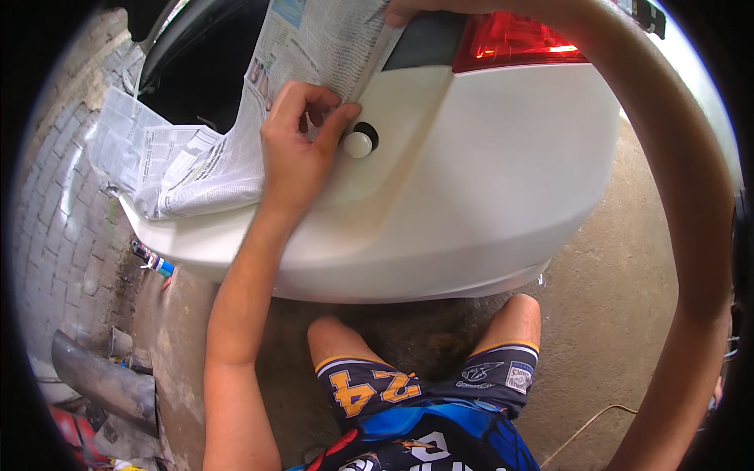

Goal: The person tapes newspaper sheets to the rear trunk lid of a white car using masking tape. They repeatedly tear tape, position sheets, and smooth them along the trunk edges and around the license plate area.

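Note:
A newspaper sheet (330,47) covers part of a white car's rear bumper (471,157), with a pale strip, apparently tape, along its right edge. My left hand (298,149) is closed, thumb and fingers pinching that edge just above a round hole in the bumper. A round white cap (358,144) sits partly over the dark hole. Higher up, my right hand (404,9) is at the same edge, its fingertips against it; the picture's top cuts off most of that hand. More newspaper (212,173) lies folded over the bumper to the left.
A red tail light (518,43) is beside my right forearm. Left of the car are a brick-patterned surface (63,180), a blue-labelled can (161,265) and a curved dark panel (106,377). A thin cord (589,424) lies on the concrete floor near my right side.

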Available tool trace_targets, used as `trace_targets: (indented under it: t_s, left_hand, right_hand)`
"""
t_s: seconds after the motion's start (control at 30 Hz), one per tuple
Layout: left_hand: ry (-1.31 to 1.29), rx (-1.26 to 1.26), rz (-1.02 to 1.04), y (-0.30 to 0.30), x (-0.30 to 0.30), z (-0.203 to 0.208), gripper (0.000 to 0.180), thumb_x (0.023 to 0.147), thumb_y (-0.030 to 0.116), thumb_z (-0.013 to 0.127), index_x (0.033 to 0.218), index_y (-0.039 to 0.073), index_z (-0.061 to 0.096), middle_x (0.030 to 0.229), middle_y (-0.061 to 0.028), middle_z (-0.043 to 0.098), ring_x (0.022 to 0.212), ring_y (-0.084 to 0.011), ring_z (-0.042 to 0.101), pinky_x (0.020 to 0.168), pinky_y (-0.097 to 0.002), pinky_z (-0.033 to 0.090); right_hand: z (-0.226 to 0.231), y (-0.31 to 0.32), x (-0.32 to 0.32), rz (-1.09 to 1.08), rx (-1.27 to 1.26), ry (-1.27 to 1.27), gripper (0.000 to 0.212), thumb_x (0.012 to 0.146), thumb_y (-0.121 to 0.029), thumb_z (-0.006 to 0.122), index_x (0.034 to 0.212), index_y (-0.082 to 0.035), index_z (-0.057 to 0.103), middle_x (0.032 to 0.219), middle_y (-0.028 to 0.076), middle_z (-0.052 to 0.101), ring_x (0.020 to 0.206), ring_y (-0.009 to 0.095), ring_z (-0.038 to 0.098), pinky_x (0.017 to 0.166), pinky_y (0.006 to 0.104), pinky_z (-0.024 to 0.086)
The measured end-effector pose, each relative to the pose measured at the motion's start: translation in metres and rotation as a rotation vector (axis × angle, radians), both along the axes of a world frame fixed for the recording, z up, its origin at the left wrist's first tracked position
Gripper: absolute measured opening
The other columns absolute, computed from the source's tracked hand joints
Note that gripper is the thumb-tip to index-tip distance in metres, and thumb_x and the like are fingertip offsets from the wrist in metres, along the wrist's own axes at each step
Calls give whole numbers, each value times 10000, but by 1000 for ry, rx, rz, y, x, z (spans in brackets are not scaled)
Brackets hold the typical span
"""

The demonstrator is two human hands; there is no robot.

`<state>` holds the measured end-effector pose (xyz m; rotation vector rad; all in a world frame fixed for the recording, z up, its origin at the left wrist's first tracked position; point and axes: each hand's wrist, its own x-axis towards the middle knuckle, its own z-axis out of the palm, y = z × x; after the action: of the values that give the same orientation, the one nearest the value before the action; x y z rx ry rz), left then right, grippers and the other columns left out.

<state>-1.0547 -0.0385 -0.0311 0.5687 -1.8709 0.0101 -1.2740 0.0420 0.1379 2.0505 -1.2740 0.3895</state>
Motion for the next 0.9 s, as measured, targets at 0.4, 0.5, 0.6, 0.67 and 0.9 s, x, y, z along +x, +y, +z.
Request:
trace_targets:
  t_s: [0.4, 0.5, 0.6, 0.67, 0.9]
  left_hand:
    - [-9, -60, 48, 4, -17, 10, 166, 839, 58, 802, 890, 18, 649, 836, -70, 650, 718, -177, 605, 638, -325, 470]
    - [-83, -44, 57, 7, -10, 18, 164, 836, 78, 799, 875, 18, 652, 829, -87, 652, 724, -216, 650, 626, -352, 492]
    - [-104, -156, 76, 6, -9, 21, 166, 836, 98, 805, 869, 21, 661, 828, -79, 658, 709, -212, 640, 624, -349, 489]
    - [-93, -224, 79, 4, -11, 21, 171, 843, 102, 811, 872, 20, 665, 828, -67, 659, 701, -187, 603, 627, -328, 468]
    - [-139, -101, 47, 0, -6, 30, 199, 820, 129, 830, 876, 34, 665, 820, -78, 654, 697, -229, 640, 635, -355, 498]
  right_hand:
    - [-17, -5, -11, 189, -223, 86, 176, 777, -152, 799, 801, 12, 741, 823, 196, 729, 780, 359, 728, 713, 436, 576]
    - [-15, -1, -13, 93, -132, 80, 178, 777, -156, 793, 804, 14, 746, 825, 200, 732, 779, 356, 732, 715, 432, 578]
    - [-11, 1, -10, 30, -111, 119, 180, 783, -164, 800, 823, 5, 755, 839, 202, 737, 793, 349, 737, 722, 425, 581]
    - [-9, 3, -9, 12, -73, 92, 183, 782, -174, 813, 841, -8, 763, 846, 196, 740, 802, 346, 740, 729, 424, 583]
    - [-15, 3, -10, 160, -164, -15, 197, 746, -174, 857, 846, -35, 759, 833, 172, 739, 793, 351, 727, 737, 424, 575]
